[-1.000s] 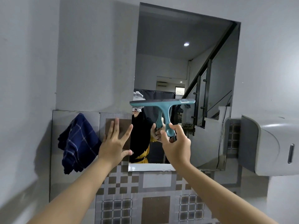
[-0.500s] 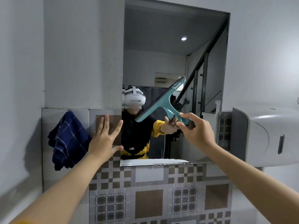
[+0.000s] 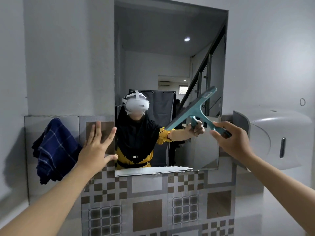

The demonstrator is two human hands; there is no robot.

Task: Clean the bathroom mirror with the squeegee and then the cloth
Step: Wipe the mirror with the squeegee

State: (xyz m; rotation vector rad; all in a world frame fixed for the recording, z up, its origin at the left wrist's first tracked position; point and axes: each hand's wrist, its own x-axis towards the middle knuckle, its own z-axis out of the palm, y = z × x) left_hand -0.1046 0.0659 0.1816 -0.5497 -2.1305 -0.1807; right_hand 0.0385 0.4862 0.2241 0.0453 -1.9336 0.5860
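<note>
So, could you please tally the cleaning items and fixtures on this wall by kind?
Squeegee, teal, held in the right hand: 1
Cloth, dark blue checked, hanging: 1
Mirror: 1
Wall dispenser, white: 1
Total: 4

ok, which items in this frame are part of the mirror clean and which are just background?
Job items:
teal plastic squeegee, gripped by right hand
frameless rectangular wall mirror
navy checked cloth, hanging on the wall
left hand, flat on the tiles by the mirror's edge

Background:
white wall-mounted dispenser
patterned grey-brown wall tiles
</note>
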